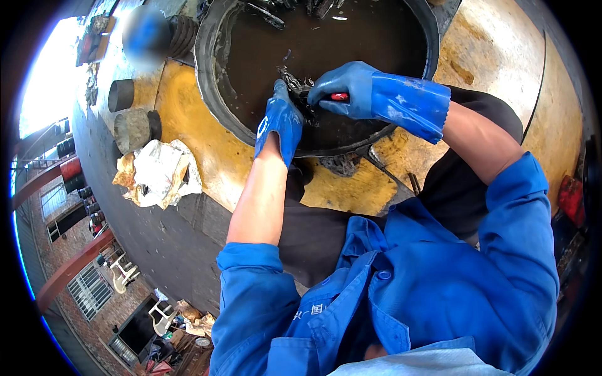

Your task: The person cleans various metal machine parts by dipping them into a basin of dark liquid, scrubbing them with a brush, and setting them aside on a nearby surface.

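Observation:
Both my hands wear blue rubber gloves and meet over a round black tub (207,75) of murky brown liquid. My left hand (280,119) is closed on a dark, wet, shiny part (291,79) near the tub's close side; its exact kind cannot be made out. My right hand (351,89) grips a tool with a red and black handle (339,96), angled toward that part. The tool's working end is lost against the dark part and liquid. More black, wet parts (266,15) lie at the tub's far side.
A stained yellowish board (179,106) lies under the tub. Left of it are a crumpled white and brown cloth (164,174), a grey cylinder (132,130) and a dark ring (121,95). A dark grey clump (340,164) sits against the tub's near side. Something red (571,199) is far right.

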`<state>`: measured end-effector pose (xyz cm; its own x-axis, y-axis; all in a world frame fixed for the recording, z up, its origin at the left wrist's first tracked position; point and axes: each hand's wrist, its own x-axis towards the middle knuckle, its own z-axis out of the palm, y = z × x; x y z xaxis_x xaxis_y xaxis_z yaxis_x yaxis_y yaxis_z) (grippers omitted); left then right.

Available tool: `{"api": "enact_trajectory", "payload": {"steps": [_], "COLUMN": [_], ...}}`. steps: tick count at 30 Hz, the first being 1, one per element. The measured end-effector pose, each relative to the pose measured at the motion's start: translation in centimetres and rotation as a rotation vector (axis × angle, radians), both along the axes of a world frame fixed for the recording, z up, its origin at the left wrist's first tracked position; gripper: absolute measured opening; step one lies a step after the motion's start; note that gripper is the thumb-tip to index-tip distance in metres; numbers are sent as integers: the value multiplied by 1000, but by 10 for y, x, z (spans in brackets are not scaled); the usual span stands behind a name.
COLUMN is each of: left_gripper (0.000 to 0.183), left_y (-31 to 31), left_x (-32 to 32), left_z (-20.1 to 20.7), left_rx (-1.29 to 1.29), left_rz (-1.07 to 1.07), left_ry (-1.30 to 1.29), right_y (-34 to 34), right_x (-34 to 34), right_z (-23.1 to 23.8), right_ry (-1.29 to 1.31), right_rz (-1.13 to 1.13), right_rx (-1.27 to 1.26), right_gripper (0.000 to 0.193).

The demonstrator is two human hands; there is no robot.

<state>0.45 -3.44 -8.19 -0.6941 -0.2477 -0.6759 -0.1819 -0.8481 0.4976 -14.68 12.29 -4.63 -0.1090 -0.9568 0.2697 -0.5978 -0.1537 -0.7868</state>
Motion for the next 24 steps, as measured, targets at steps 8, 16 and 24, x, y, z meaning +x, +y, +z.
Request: {"api": "enact_trajectory", "payload": {"steps": [8, 16, 24], "left_gripper": [40, 36, 39], "left_y": [8, 23, 32], "left_x": [-12, -14, -16], "left_z": [8, 30, 45], "left_rx": [-636, -1026, -1050], "left_rz": [-218, -374, -356], "left_ry": [-242, -430, -415], "right_y": [-26, -50, -48], "right_x": [-25, -46, -64], "right_z": [-21, -52, -78], "right_ry": [14, -270, -291], "right_rz": [-45, -339, -504], "right_rx": [-29, 325, 528], "right_gripper": [22, 25, 36]}}
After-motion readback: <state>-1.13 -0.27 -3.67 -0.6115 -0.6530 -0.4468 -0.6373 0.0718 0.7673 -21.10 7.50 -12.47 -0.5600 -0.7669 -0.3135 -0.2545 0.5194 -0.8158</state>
